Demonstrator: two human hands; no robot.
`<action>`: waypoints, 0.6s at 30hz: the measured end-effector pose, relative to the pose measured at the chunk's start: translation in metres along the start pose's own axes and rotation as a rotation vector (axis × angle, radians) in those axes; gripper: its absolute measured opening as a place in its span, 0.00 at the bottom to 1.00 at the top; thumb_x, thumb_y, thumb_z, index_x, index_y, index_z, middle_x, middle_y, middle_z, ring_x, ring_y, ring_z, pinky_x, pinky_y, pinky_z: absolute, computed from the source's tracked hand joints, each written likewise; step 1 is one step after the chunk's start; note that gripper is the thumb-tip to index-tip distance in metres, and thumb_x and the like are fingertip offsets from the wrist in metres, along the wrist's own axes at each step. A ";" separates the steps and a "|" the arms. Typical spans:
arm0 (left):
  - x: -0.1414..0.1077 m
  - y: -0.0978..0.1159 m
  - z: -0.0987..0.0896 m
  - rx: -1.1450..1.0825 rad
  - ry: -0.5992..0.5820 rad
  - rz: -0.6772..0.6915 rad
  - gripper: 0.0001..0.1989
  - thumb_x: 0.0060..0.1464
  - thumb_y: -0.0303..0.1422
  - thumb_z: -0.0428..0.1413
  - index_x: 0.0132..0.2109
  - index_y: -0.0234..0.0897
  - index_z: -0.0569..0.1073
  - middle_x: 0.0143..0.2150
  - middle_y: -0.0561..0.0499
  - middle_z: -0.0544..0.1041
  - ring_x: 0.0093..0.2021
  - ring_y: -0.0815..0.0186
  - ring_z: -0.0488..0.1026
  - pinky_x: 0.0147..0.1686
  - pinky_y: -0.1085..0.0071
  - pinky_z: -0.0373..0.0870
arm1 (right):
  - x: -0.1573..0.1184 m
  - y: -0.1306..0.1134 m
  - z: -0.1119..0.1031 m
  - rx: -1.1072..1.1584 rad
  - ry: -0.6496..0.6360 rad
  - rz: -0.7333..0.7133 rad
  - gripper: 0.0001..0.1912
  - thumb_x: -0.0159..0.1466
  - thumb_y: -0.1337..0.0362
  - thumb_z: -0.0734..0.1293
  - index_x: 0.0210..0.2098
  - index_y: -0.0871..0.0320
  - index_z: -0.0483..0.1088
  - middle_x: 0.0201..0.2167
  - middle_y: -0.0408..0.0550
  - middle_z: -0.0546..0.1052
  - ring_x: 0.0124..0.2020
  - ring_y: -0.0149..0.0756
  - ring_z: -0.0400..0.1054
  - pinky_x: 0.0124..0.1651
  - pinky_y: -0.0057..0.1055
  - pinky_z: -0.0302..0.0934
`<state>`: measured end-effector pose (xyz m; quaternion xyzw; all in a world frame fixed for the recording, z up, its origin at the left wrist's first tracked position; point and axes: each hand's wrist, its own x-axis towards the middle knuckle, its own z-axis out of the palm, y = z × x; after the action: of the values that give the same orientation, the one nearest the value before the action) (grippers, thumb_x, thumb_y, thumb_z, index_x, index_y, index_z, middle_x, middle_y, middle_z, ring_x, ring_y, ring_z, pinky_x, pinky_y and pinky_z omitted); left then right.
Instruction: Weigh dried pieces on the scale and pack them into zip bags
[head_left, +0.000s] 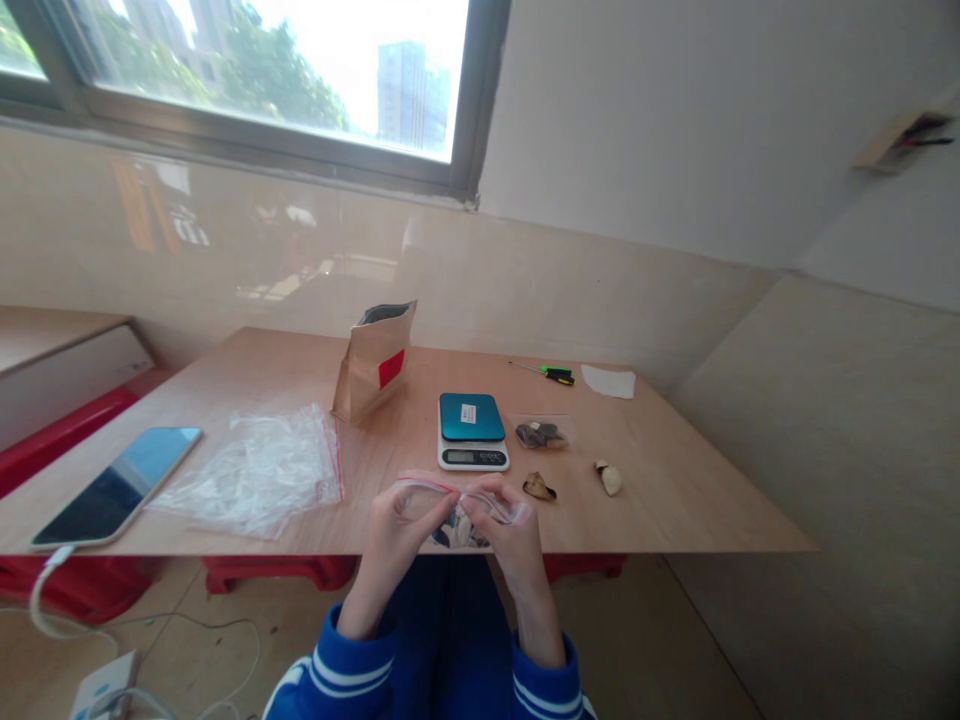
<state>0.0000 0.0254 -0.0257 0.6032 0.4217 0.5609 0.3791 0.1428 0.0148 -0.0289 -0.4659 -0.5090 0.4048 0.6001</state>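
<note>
1 L hand [396,527], 1 R hand [516,535], grips pinched on zip bag [424,485], contents [456,532] part. hidden

Can read no text or number: too small or blurred on sticker [469,413], display [460,457] and buttons [492,456] of scale [489,428].

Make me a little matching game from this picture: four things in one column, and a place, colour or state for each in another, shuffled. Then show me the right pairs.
Things
1. Clear bag at the table's front edge
2. Digital scale
3. Brown pouch
4. Phone

Descriptions
A. Standing, with a red label on its front
B. Plugged into a white cable
C. Topped by a shiny blue plate
D. Pinched by the left hand and right hand

Right pairs: 1-D, 2-C, 3-A, 4-B
</note>
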 end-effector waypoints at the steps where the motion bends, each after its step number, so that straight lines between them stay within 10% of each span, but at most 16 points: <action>1: 0.000 -0.001 0.001 0.007 0.006 -0.004 0.06 0.51 0.36 0.61 0.33 0.37 0.79 0.33 0.49 0.80 0.36 0.62 0.77 0.40 0.66 0.74 | 0.000 0.000 0.001 0.001 0.014 0.005 0.08 0.54 0.61 0.73 0.28 0.59 0.74 0.26 0.44 0.77 0.30 0.33 0.71 0.36 0.28 0.66; 8: 0.000 -0.010 -0.006 -0.065 0.028 -0.080 0.16 0.55 0.43 0.56 0.30 0.36 0.80 0.31 0.47 0.81 0.36 0.60 0.78 0.39 0.67 0.74 | 0.000 0.007 -0.001 -0.053 0.080 -0.019 0.13 0.56 0.55 0.72 0.26 0.59 0.77 0.24 0.46 0.77 0.29 0.34 0.71 0.37 0.29 0.66; 18: 0.007 -0.001 -0.018 -0.214 0.081 -0.337 0.29 0.56 0.54 0.47 0.32 0.32 0.78 0.34 0.42 0.82 0.36 0.57 0.78 0.39 0.65 0.74 | -0.004 0.010 -0.030 -0.001 -0.338 0.151 0.28 0.54 0.41 0.69 0.40 0.59 0.79 0.36 0.54 0.82 0.40 0.46 0.76 0.46 0.41 0.69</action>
<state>-0.0184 0.0323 -0.0228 0.4573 0.4696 0.5549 0.5123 0.1714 0.0093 -0.0409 -0.4283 -0.5665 0.5208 0.4737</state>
